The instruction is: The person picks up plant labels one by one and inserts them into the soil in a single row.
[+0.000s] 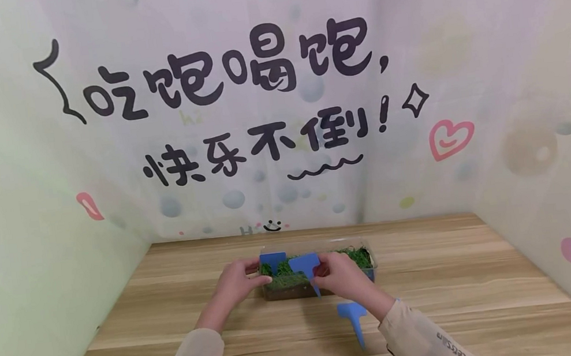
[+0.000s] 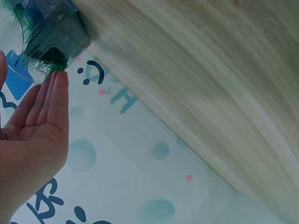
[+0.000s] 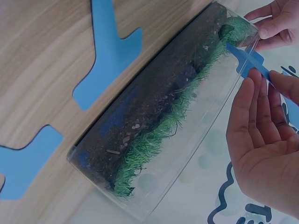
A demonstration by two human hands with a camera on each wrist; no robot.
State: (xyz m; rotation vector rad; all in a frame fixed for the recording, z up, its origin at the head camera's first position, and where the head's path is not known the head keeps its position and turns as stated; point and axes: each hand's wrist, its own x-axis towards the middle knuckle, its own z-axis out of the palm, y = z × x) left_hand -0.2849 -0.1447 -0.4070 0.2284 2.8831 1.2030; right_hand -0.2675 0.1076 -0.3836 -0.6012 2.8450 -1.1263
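Apparently four blue tags (image 1: 303,262), two hands (image 1: 341,275), one planter (image 1: 287,291)

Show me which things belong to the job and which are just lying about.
Job, apparently:
clear box of soil and grass
blue tag among the grass
second tag pinched by the right hand
left hand at the box
two loose tags, probably spares

Just surroundings:
wooden table
printed backdrop

Far wall (image 1: 508,56): black Chinese characters in two lines, upper line (image 1: 232,70) reading "吃饱喝饱,", lower line (image 1: 256,146) reading "快乐不倒!". Low on it, a letter "H" (image 1: 246,231) left of a smiley (image 1: 273,228). Right sleeve (image 1: 417,329): dark lettering (image 1: 452,346), not reliably legible.
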